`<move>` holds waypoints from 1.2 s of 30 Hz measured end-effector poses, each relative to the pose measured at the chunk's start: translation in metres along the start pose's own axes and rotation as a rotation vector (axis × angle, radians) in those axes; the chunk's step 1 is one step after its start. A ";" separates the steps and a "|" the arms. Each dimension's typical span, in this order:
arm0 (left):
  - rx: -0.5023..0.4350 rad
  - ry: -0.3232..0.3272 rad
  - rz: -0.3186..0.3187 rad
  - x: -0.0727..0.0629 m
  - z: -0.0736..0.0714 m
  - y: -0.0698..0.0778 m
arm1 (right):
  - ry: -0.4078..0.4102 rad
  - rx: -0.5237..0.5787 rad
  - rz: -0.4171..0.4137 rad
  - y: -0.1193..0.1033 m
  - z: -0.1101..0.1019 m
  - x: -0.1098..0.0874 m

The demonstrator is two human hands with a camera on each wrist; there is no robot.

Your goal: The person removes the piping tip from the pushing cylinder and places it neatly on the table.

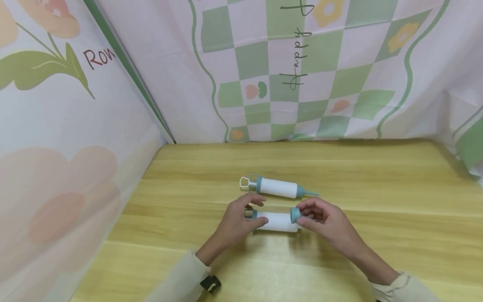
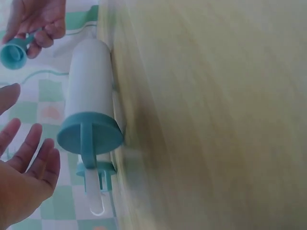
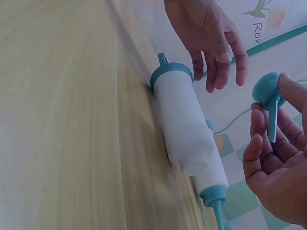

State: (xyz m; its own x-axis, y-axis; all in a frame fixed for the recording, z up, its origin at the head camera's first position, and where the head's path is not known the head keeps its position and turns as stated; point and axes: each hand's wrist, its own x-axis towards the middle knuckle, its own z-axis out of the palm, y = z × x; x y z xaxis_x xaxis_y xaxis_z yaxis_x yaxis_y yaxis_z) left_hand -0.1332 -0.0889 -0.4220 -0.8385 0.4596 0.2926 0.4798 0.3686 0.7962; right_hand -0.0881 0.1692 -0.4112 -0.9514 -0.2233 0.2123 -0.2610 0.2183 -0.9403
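Between thumb and fingers, my right hand (image 1: 328, 216) pinches a teal nozzle cap (image 3: 266, 90), its hollow end facing left in the head view. Below it on the table lies a white syringe-like barrel (image 1: 277, 222) with a teal collar and a handle at its left end. The barrel's right end shows a bare white neck in the right wrist view. My left hand (image 1: 239, 218) hovers at the collar end, fingers loosely spread and holding nothing. Just behind lies a second white syringe (image 1: 279, 187), with its teal nozzle on and a white loop handle on the left.
Both syringes lie on a wood-grain table (image 1: 188, 260). A printed checkered cloth (image 1: 286, 75) hangs along the table's back edge, and a flowered cloth (image 1: 56, 188) hangs on the left side.
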 end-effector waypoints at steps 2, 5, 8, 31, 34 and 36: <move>-0.035 -0.012 0.019 0.000 0.001 0.002 | -0.003 0.012 -0.001 0.000 0.001 0.000; -0.078 -0.024 0.031 0.000 0.003 0.004 | -0.007 0.028 -0.009 -0.001 0.002 0.001; -0.113 -0.029 0.023 0.000 0.005 0.005 | -0.011 0.030 -0.021 -0.002 0.004 0.002; -0.273 -0.041 0.067 0.000 0.019 0.021 | -0.033 0.006 -0.036 -0.001 0.012 0.005; -0.291 -0.048 0.073 0.000 0.021 0.022 | -0.037 0.001 -0.036 -0.001 0.013 0.005; -0.300 -0.054 0.068 0.000 0.022 0.023 | -0.039 -0.003 -0.035 -0.002 0.014 0.005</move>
State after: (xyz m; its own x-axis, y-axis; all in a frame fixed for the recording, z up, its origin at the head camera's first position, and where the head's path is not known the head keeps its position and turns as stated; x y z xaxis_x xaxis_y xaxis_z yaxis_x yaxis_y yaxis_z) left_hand -0.1170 -0.0627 -0.4154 -0.7884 0.5200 0.3286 0.4300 0.0839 0.8989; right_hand -0.0901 0.1548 -0.4122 -0.9347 -0.2673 0.2342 -0.2942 0.2124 -0.9318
